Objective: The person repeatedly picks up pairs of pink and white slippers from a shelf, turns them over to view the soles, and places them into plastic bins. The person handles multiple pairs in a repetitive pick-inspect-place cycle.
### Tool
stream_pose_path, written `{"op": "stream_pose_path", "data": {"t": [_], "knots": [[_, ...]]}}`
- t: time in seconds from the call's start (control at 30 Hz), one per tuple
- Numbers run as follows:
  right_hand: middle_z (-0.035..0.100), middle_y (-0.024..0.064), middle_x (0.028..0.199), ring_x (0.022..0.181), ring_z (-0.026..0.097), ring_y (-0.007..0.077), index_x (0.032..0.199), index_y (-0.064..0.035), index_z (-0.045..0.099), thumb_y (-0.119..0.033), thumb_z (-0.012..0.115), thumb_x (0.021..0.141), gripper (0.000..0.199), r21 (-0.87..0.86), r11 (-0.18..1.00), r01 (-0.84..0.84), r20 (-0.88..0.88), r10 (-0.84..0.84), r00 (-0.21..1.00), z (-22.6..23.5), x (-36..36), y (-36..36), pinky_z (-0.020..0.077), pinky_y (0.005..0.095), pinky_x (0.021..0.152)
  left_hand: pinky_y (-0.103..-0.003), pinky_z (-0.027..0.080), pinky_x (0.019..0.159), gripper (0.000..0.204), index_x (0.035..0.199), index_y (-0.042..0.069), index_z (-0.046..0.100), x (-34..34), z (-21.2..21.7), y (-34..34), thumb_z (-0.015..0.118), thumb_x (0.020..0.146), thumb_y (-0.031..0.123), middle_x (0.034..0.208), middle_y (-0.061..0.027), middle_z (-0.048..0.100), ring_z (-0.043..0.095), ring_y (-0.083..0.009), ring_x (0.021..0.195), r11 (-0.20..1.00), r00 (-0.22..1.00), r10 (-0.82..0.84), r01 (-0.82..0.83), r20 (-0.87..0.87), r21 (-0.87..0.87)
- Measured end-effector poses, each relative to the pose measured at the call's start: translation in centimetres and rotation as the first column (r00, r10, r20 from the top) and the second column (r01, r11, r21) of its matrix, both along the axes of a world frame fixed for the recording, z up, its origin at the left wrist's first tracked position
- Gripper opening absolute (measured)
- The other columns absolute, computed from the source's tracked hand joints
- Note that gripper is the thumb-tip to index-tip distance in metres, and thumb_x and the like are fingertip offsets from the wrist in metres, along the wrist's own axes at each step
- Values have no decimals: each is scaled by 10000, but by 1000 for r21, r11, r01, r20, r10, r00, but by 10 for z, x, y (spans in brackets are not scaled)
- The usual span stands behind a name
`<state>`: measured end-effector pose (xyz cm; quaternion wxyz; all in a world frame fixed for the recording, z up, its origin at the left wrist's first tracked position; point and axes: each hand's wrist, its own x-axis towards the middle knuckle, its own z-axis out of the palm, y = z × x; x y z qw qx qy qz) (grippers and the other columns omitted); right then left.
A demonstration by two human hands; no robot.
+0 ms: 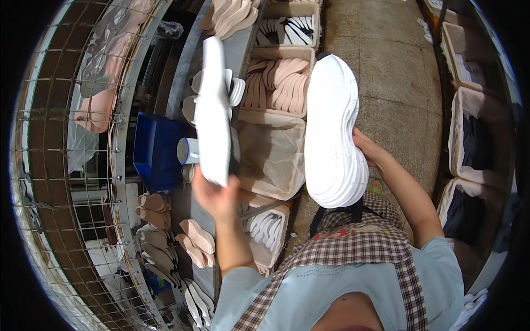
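Observation:
My left hand (216, 197) grips the lower end of a white shoe sole (213, 118), which stands on edge and is slightly smeared by motion. In my right hand (366, 148) is another white shoe sole (331, 124), its broad face toward me and its toe end pointing away. The right fingers wrap its right edge, partly hidden behind it. Ridges line this sole's side; whether several soles are nested there I cannot tell. Behind the left sole, more white soles (237, 92) rest on the grey bench.
Beside the bench are bins of pink soles (276, 83), black-and-white soles (287, 30) and white soles (264, 231), plus a lined bin (270, 157). A blue crate (157, 146) and white mug (187, 151) stand left, near wire mesh (72, 149). Bins of dark pieces (476, 142) line the right.

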<state>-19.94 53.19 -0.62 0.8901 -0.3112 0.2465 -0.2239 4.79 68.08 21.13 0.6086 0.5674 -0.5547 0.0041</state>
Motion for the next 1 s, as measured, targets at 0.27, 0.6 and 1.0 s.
{"op": "stream_pose_path", "data": {"t": [0.27, 0.6, 1.0], "knots": [[158, 292, 1441, 1334, 269, 361, 1430, 22, -46, -440, 715, 698, 1152, -97, 993, -61, -30, 58, 998, -16, -9, 56, 339, 425, 1045, -446, 425, 915, 552, 1010, -27, 606, -91, -15, 68, 831, 617, 289, 1104, -184, 619, 588, -344, 1069, 735, 733, -635, 479, 242, 480], [221, 198, 1460, 1309, 327, 307, 1454, -39, 41, -247, 683, 642, 1056, -97, 995, 10, -145, -24, 989, -24, 6, 221, 332, 402, 1055, -378, 334, 1020, 619, 1344, -12, 305, -21, -150, 184, 617, 876, 245, 1342, -174, 404, 407, -251, 1240, 877, 795, -177, 395, -580, 273], [538, 140, 1232, 1077, 566, 242, 1289, 24, 424, -148, 624, 833, 526, 253, 950, 180, -30, -179, 983, -83, 72, 465, 469, 356, 944, -272, 472, 784, 576, 1358, 24, 253, 15, -282, 346, 520, 939, 315, 1101, -126, 594, 579, -152, 948, 631, 402, -47, 721, -914, 284]]}}
